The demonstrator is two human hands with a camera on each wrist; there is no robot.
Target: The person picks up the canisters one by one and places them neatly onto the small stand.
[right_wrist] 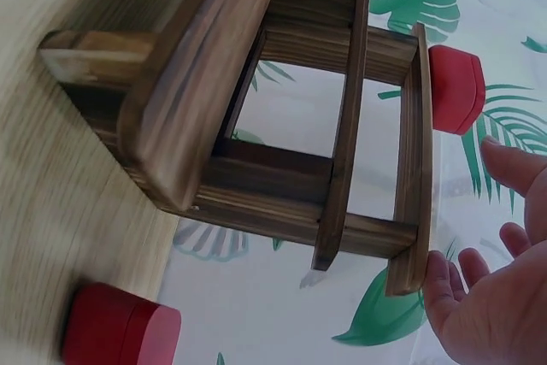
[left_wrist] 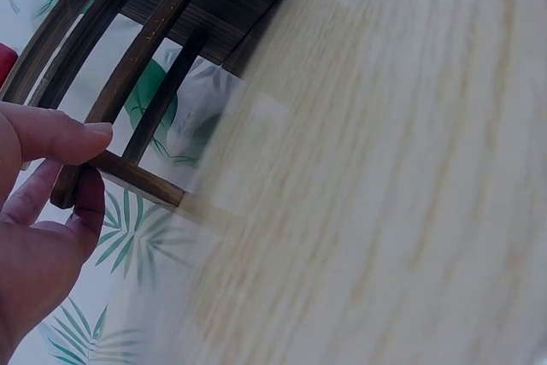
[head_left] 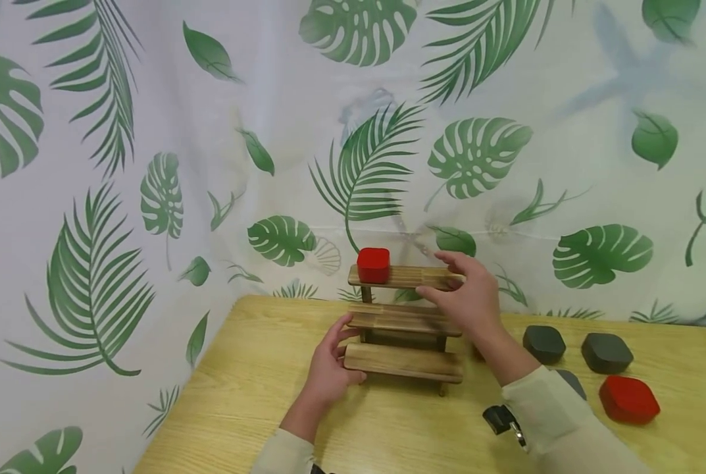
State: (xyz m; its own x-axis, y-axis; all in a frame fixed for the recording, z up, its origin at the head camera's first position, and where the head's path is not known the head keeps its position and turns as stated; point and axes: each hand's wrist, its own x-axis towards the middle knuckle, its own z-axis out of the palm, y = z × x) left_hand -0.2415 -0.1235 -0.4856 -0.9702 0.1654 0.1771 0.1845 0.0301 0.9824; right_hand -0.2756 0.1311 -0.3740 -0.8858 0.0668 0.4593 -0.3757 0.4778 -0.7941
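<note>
A three-tier wooden stand (head_left: 403,359) stands on the table near the patterned backdrop. My left hand (head_left: 329,372) grips the left end of its lowest step, thumb on top and fingers curled below, as the left wrist view shows. A small red box (head_left: 374,265) sits at the left end of the top tier. My right hand (head_left: 471,296) is at the right end of that tier, thumb and fingers spread apart, holding nothing. In the right wrist view its fingertips (right_wrist: 440,275) are right at the tier's end, beside the red box (right_wrist: 455,90).
To the right on the table (head_left: 210,408) are dark grey boxes (head_left: 544,344) (head_left: 607,352) and a red box (head_left: 629,399). Another grey box is partly hidden by the right sleeve (head_left: 566,411). Another red box (right_wrist: 120,326) lies right of the stand. A leaf-print cloth (head_left: 281,164) hangs behind.
</note>
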